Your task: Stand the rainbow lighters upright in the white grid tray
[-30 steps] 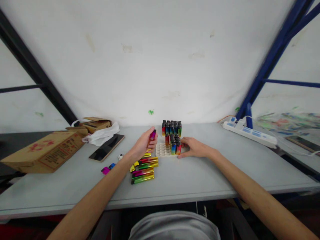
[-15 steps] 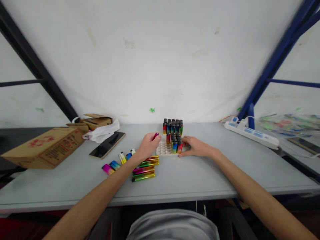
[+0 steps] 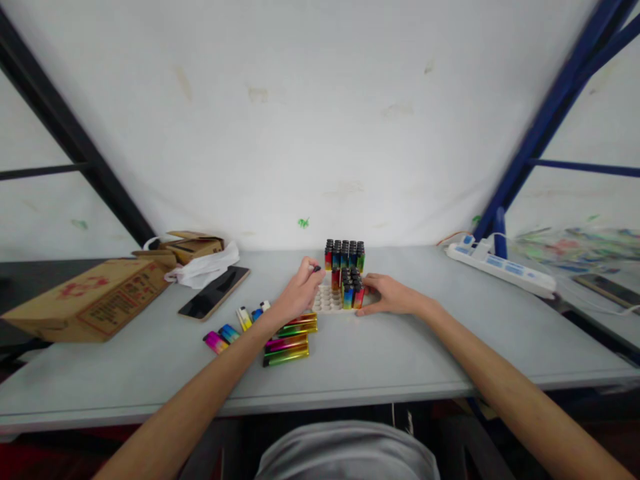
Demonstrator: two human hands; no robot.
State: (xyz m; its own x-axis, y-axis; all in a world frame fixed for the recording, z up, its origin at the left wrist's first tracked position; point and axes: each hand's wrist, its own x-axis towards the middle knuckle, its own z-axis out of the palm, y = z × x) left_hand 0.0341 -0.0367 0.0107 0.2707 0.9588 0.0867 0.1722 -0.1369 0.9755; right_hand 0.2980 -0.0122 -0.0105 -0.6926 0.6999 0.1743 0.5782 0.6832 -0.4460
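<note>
Pinched in my left hand (image 3: 301,288) is a lighter (image 3: 316,269), its dark top showing above the fingers and most of its body hidden. That hand is at the left edge of a white tray (image 3: 327,303) with rows of round holes. Several colourful lighters (image 3: 349,293) with black tops stand upright in the tray's right part. My right hand (image 3: 383,293) is curved around the tray's right side, thumb at the front corner and fingers against the lighters. Behind, another upright block of lighters (image 3: 345,255) stands near the wall.
Loose shiny lighters (image 3: 287,350) lie by my left forearm, with more lighters (image 3: 216,342) farther left. A phone (image 3: 215,293), a white plastic bag (image 3: 205,267) and a cardboard box (image 3: 90,293) are at the left. A white power strip (image 3: 500,268) lies at the right.
My left hand has turned slightly and the lighter in it now shows mainly its dark top. My right hand stays at the tray's side. The view has shifted a little.
</note>
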